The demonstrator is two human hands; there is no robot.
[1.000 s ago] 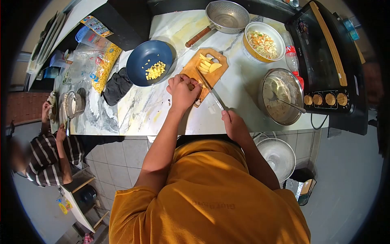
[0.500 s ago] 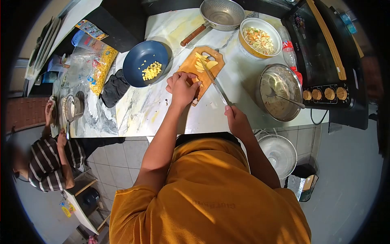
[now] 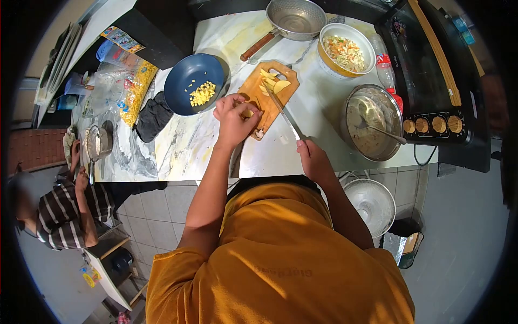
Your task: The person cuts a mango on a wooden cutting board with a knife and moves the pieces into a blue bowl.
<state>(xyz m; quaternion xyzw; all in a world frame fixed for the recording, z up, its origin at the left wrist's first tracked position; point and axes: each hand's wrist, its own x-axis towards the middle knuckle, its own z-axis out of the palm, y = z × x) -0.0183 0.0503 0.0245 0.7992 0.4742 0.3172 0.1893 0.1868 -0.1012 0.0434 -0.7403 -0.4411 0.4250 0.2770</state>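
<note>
A person in an orange shirt works at a marbled table, right hand gripping a knife by the handle. The blade slants across a wooden board, its tip at a cluster of yellow slices near the far end. The left hand, at the board's near left side, has its grip closed around a yellow piece, partly hidden by the fingers. Left of the board sits a blue pan with yellow cubes inside; a black cloth lies just beside it. Beyond the board stands a metal pan with a wooden handle. To the right are a bowl of chopped food, a bottle and a pot holding a spoon, next to a black oven. At far left, another person in stripes is at the table's end.
</note>
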